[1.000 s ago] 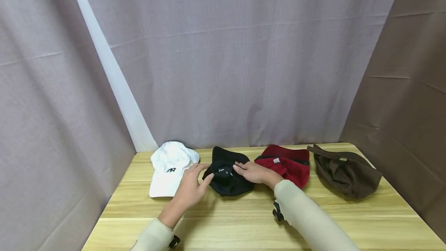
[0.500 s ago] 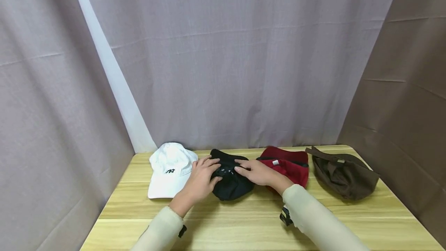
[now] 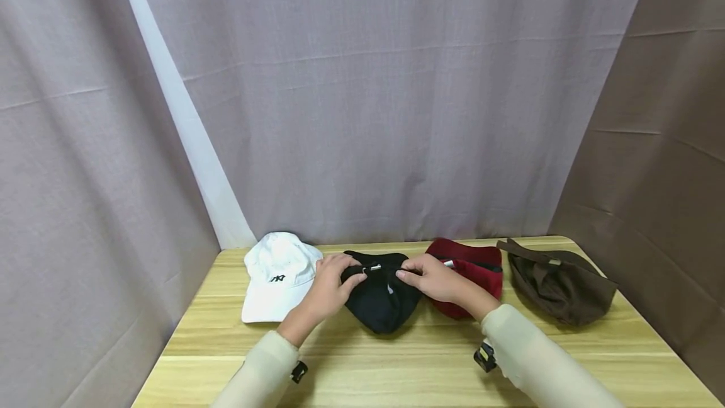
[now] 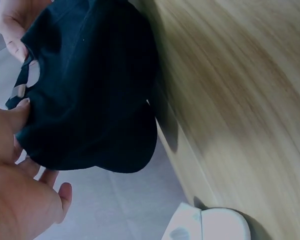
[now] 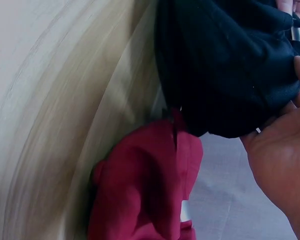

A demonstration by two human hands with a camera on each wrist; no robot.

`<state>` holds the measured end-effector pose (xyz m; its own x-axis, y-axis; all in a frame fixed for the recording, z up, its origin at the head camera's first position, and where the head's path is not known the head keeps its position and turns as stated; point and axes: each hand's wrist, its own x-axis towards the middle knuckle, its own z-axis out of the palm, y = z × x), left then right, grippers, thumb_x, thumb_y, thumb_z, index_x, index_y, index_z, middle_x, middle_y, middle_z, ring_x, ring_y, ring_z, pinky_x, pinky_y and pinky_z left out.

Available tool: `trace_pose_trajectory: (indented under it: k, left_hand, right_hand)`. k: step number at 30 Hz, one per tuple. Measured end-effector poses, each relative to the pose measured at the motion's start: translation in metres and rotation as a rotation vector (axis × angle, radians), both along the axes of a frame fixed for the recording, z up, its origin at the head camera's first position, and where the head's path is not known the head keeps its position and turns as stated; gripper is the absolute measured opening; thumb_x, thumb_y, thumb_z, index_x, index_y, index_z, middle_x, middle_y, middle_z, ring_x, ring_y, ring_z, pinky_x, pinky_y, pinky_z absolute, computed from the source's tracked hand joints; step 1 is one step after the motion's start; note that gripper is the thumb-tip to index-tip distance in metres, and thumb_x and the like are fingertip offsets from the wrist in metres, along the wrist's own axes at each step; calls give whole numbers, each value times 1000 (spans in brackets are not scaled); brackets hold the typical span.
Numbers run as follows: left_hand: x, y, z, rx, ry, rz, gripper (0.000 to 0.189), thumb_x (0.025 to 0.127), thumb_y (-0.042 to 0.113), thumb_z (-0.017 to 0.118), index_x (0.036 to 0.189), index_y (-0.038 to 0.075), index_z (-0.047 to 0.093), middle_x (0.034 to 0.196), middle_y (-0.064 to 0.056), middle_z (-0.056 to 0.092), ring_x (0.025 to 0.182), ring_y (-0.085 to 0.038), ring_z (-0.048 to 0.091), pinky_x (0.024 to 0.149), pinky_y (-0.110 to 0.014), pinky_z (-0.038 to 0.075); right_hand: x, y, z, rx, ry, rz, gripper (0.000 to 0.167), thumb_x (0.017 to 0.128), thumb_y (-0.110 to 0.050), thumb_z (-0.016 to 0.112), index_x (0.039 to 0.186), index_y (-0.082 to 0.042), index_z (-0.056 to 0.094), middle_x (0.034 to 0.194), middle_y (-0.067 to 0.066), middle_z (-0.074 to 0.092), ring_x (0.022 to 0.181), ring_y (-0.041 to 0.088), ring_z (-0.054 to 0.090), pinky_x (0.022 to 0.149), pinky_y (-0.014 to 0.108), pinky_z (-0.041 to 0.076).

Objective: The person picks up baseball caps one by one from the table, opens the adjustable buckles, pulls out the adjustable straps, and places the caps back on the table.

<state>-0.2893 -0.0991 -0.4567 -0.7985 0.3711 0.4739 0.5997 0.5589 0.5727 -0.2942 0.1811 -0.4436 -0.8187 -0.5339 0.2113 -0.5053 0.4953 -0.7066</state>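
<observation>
Grey fabric curtain (image 3: 396, 112): hung behind pale wood-grain table (image 3: 385, 373).
Black cloth cap (image 3: 381, 305): held between white cloth cap (image 3: 277, 279) at nine o'clock and red cloth cap (image 3: 478, 274) at three.
Left hand (image 3: 333, 283): cap pinched by thumb and fingers beside silver-buckled strap (image 4: 18, 92).
Right hand (image 3: 435, 279): cap likewise pinched, strap's opposite side.
Cap handling: two-handed gripping, as judged; next, an even hold seems called for.
</observation>
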Motion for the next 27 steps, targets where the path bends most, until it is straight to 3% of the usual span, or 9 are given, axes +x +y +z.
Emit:
trace_pose_trajectory:
  k: [4,8,13,16,23,27]
  left_hand:
    - [0,2,1,28,-5,-28,10,99,21,77,105,13,77,107,-4,79,111,-26,66,105,-49,36]
    - [-1,4,1,-5,-9,-61,14,101,24,74,109,14,79,108,-3,80,109,-24,67,106,-48,39]
    - [0,8,1,-35,-20,-80,17,105,25,69,113,14,79,114,-3,80,111,-23,66,103,-47,42]
    - [1,11,3,-34,-26,-95,16,106,23,66,111,12,77,113,-5,79,109,-24,65,102,-48,43]
    - [4,15,7,-31,-40,-121,12,106,20,64,104,14,74,105,-3,78,103,-21,64,97,-42,41]
    - [6,17,9,-48,-27,-144,14,108,20,62,106,13,74,107,-3,78,104,-22,62,94,-37,35]
  right_hand:
    - [1,4,-2,12,12,-15,41,107,-19,64,70,-11,49,68,-10,33,65,2,37,63,21,33]
    - [3,3,-2,16,-1,-20,35,107,-19,65,74,-12,55,69,-10,37,68,2,41,65,21,36]
    - [6,-5,1,-4,-27,-30,15,104,-25,69,93,-15,73,81,-8,60,80,7,54,74,23,46]
    - [10,-13,4,-9,-36,-62,13,103,-30,71,100,-18,75,90,-5,67,85,10,57,76,24,48]
    - [18,-31,11,4,12,-165,25,101,-35,75,83,-20,65,77,-6,54,74,8,51,67,23,42]
    - [22,-39,13,10,53,-193,25,102,-35,73,83,-20,68,73,-8,57,70,6,53,64,23,44]
